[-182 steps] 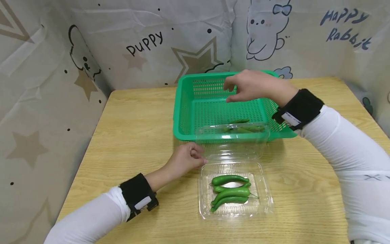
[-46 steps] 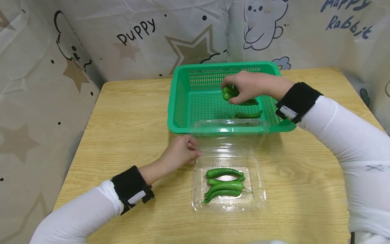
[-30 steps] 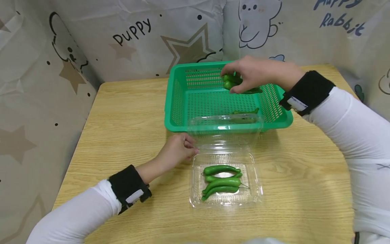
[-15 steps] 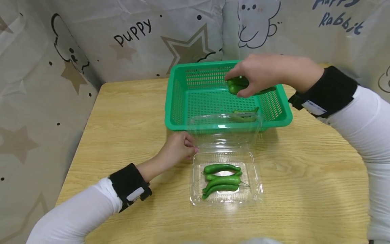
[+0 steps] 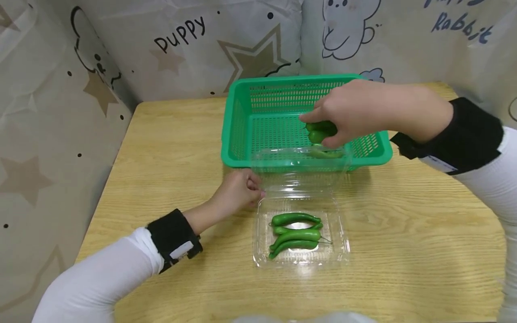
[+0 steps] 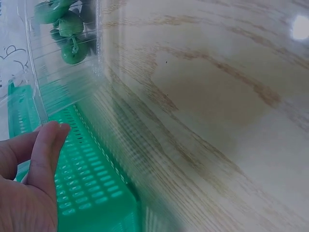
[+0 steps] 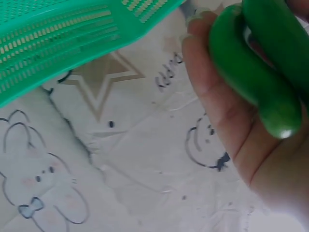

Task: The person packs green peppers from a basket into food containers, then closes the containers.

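My right hand (image 5: 363, 112) holds at least two green chili peppers (image 5: 321, 131) over the near right part of the green basket. Two of these peppers (image 7: 256, 72) lie across the palm in the right wrist view. With thumb and fingers, my left hand (image 5: 238, 188) pinches the left edge of a clear plastic clamshell box (image 5: 339, 251), close to its hinge. Several green chili peppers (image 5: 296, 235) lie side by side in the box's base. Its raised lid (image 5: 299, 175) leans at the basket's near rim. Behind the lid, more pepper (image 5: 326, 154) shows in the basket.
The green perforated basket (image 5: 238, 121) stands at the back of the wooden table (image 5: 173, 139). A printed cloth wall (image 5: 161, 67) rises behind and to the left of the table.
Six seconds ago my right hand was empty above the basket; now it holds peppers. Lately it has come nearer and to the right with them. My left hand stays at the box edge.
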The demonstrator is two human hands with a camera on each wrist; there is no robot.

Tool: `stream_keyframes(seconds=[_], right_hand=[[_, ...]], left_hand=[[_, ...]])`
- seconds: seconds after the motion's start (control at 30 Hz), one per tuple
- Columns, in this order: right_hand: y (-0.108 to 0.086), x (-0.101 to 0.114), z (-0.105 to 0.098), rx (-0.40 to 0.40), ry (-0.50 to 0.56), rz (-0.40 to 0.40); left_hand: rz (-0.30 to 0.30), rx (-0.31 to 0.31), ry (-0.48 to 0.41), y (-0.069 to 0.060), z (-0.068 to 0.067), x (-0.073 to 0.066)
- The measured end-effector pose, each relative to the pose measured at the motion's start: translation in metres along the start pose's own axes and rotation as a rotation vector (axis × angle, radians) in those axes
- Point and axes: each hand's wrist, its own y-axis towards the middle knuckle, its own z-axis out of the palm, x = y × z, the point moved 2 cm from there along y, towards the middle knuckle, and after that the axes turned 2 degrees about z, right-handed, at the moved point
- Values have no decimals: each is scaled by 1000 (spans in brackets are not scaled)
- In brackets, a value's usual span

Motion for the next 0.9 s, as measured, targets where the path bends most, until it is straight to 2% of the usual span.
stream_keyframes(seconds=[0.1,0.27,0.5,0.67,0.9], right_hand=[[-6,10,-3,-57,-6,5],[-15,22,-5,-131,42,-7],[-25,44,3,-244,34,-217],[-26,65,15,-289,23,-338],[-29,89,32,-364,-20,-501]], left_hand=[[23,0,41,0,-1,-2],[2,23,42,0,-2,-3],[-32,53,-55,-1,-1,-4],[-37,49,-75,-2,-1,-2],[-29,44,-54,-3,-1,-1]])
